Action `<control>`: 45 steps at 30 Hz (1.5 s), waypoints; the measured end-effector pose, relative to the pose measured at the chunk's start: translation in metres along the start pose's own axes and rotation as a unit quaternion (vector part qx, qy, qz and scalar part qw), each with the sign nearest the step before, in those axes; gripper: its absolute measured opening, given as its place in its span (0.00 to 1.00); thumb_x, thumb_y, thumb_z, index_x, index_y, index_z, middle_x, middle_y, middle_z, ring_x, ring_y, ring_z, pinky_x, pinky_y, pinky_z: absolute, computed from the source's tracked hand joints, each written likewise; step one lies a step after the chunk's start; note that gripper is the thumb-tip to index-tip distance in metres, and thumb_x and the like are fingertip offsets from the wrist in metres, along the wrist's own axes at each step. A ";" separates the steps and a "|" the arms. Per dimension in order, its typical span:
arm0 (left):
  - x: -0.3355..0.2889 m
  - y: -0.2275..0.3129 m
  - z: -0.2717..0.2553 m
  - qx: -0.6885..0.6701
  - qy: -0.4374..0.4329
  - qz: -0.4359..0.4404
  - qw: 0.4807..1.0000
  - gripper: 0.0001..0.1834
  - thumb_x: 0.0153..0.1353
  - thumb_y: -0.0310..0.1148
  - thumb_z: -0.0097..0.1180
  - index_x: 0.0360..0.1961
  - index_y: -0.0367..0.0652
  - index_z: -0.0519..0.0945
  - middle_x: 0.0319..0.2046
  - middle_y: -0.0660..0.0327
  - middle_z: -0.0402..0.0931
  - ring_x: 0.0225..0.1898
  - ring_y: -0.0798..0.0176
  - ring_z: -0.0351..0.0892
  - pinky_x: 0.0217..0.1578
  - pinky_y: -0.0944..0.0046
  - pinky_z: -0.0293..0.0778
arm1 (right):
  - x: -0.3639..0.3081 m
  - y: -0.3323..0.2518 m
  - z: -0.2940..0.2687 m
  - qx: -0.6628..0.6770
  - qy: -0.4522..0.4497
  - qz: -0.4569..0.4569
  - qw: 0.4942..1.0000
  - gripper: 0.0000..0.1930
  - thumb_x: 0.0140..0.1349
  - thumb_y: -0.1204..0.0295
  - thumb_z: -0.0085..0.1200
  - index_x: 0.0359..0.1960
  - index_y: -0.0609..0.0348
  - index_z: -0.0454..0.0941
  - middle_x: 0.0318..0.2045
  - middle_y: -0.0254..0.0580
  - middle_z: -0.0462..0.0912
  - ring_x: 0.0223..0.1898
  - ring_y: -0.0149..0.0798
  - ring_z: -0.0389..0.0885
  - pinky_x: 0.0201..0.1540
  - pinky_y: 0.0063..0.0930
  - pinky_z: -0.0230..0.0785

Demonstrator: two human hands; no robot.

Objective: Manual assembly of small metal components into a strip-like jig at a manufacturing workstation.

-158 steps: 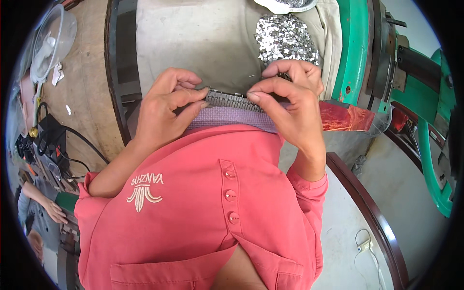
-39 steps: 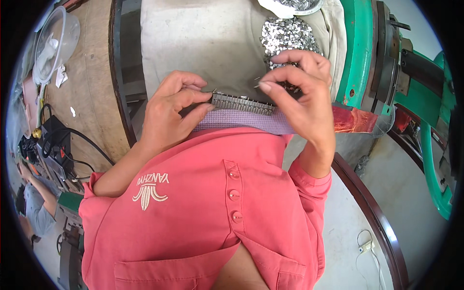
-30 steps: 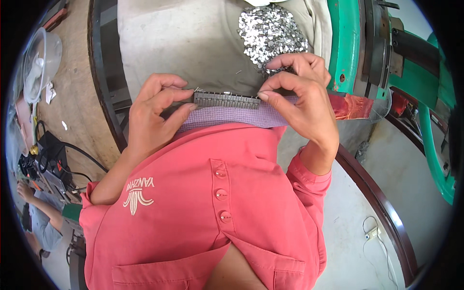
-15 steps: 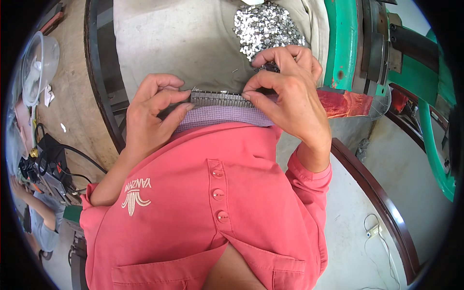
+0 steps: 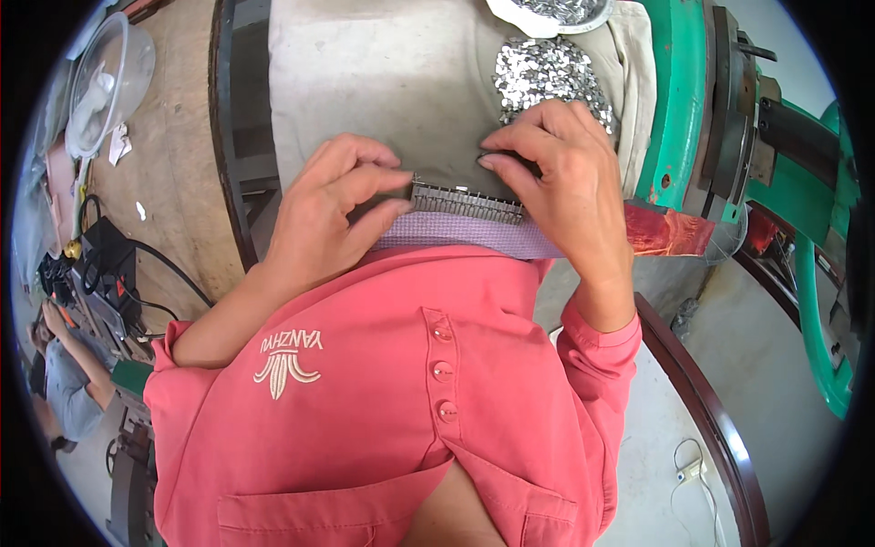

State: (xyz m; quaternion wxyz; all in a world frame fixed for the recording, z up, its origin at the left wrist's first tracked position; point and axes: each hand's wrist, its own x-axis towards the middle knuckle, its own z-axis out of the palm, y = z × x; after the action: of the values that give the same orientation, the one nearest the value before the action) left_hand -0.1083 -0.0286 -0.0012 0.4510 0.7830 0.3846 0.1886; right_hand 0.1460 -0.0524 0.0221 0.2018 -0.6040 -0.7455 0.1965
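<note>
A narrow comb-like metal strip (image 5: 467, 204), with a row of small slots or pieces along it, lies crosswise in front of me against a lilac checked cloth (image 5: 465, 233). Thumb and fingers of my left hand (image 5: 333, 201) close on its left end. Over the right part of the strip, my right hand (image 5: 570, 169) has thumb and index finger pinched together. Something small and dark may show at those fingertips, too small to name. Just beyond the right hand is a heap of small shiny metal pieces (image 5: 544, 75).
Beige cloth (image 5: 365, 82) covers the work surface. At the far right a white bowl (image 5: 597, 16) holds more metal bits. A green machine frame (image 5: 670, 100) borders the right. Leftward stand a wooden board (image 5: 182, 118) and a clear plastic tub (image 5: 114, 82). Another person (image 5: 73, 383) is at far left.
My right hand has lifted from the strip's right end and now pinches above it. The left hand keeps its hold. The whole view has shifted, bringing the bowl into sight.
</note>
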 end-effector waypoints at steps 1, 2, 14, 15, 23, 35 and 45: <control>0.001 0.001 -0.002 0.003 0.002 -0.003 1.000 0.16 0.52 0.18 0.67 0.44 0.37 0.85 0.46 0.57 0.76 0.46 0.62 0.77 0.44 0.65 0.75 | 0.001 0.000 -0.001 0.003 0.000 -0.003 1.000 0.06 0.50 0.73 0.68 0.30 0.54 0.85 0.30 0.35 0.78 0.35 0.44 0.75 0.40 0.38 0.68; 0.003 0.003 -0.004 -0.030 0.004 -0.034 0.999 0.15 0.54 0.20 0.65 0.45 0.39 0.84 0.45 0.58 0.76 0.43 0.60 0.78 0.42 0.65 0.75 | 0.001 0.000 -0.002 -0.003 -0.016 0.005 1.000 0.06 0.50 0.74 0.67 0.30 0.54 0.84 0.29 0.36 0.78 0.35 0.44 0.76 0.41 0.38 0.69; 0.032 0.005 -0.017 0.080 -0.086 0.046 0.992 0.11 0.54 0.21 0.64 0.40 0.41 0.83 0.38 0.59 0.72 0.35 0.55 0.78 0.36 0.59 0.75 | 0.006 -0.007 -0.002 0.009 -0.063 0.019 0.998 0.04 0.52 0.75 0.62 0.29 0.57 0.79 0.26 0.41 0.77 0.33 0.48 0.78 0.38 0.41 0.71; 0.033 0.005 -0.016 0.081 -0.084 0.045 0.992 0.10 0.54 0.23 0.64 0.39 0.41 0.83 0.37 0.59 0.72 0.34 0.55 0.78 0.35 0.59 0.75 | 0.005 -0.005 -0.002 0.020 -0.067 0.034 0.997 0.04 0.52 0.75 0.62 0.29 0.58 0.80 0.26 0.41 0.78 0.32 0.48 0.79 0.37 0.41 0.71; 0.037 0.008 -0.009 0.096 -0.065 0.032 0.993 0.05 0.57 0.25 0.63 0.34 0.40 0.80 0.35 0.61 0.73 0.32 0.54 0.78 0.33 0.56 0.73 | 0.001 -0.006 -0.006 0.059 -0.059 0.090 0.992 0.04 0.51 0.76 0.62 0.29 0.58 0.82 0.24 0.40 0.81 0.30 0.45 0.81 0.34 0.39 0.72; 0.035 0.006 -0.010 0.027 -0.038 -0.012 0.999 0.06 0.56 0.22 0.61 0.35 0.39 0.77 0.33 0.61 0.72 0.26 0.64 0.74 0.28 0.64 0.69 | 0.000 -0.011 -0.006 0.087 -0.047 0.138 0.985 0.02 0.56 0.76 0.62 0.30 0.60 0.82 0.23 0.43 0.82 0.25 0.42 0.83 0.29 0.34 0.73; 0.029 0.012 -0.013 0.019 -0.006 -0.051 0.999 0.10 0.54 0.17 0.59 0.38 0.37 0.78 0.34 0.61 0.72 0.29 0.67 0.74 0.29 0.67 0.71 | 0.001 -0.012 0.014 0.284 -0.016 0.099 0.954 0.05 0.60 0.76 0.63 0.35 0.63 0.82 0.26 0.41 0.84 0.26 0.33 0.81 0.30 0.27 0.71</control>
State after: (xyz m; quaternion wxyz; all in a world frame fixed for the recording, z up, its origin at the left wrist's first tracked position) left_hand -0.0928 -0.0021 0.0142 0.4473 0.7722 0.4245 0.1531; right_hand 0.1288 -0.0546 0.0166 0.3326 -0.5891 -0.5986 0.4289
